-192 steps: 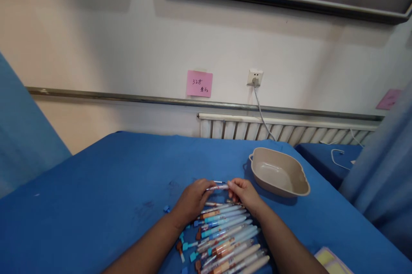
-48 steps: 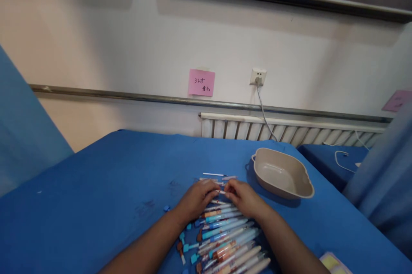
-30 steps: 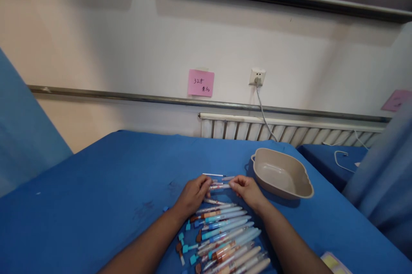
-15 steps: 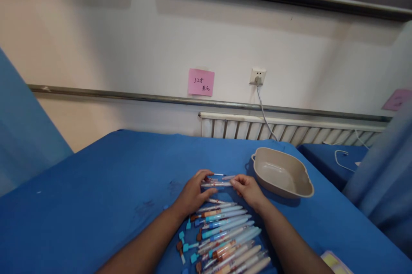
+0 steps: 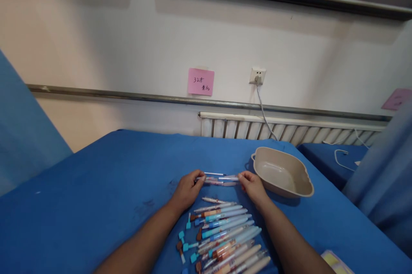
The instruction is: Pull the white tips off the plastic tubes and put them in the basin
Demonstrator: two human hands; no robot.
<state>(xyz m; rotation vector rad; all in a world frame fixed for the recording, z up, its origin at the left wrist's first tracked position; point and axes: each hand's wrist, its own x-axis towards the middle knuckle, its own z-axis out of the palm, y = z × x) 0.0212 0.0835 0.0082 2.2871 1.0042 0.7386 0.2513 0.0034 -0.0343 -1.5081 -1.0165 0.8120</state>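
Note:
My left hand point(image 5: 186, 188) and my right hand point(image 5: 252, 185) pinch the two ends of a small bundle of thin pens point(image 5: 219, 179), held level just above the blue table point(image 5: 96, 188). The fingers of both hands are closed on the bundle. Nearer to me lies a row of several pens point(image 5: 225, 231) with blue and brown caps, side by side on the cloth. A few loose blue and brown caps point(image 5: 185, 246) lie left of that row.
A beige oval dish point(image 5: 280, 173) stands right of my right hand. A yellow pad point(image 5: 334, 261) shows at the bottom right corner. Behind the table are a radiator point(image 5: 283, 130), a wall socket with a cable point(image 5: 257, 77) and a pink note point(image 5: 200, 82).
Both hands have moved away from me, off the pen row, and spread apart along the thin pens, gathering them between the fingertips near the far edge of the pile.

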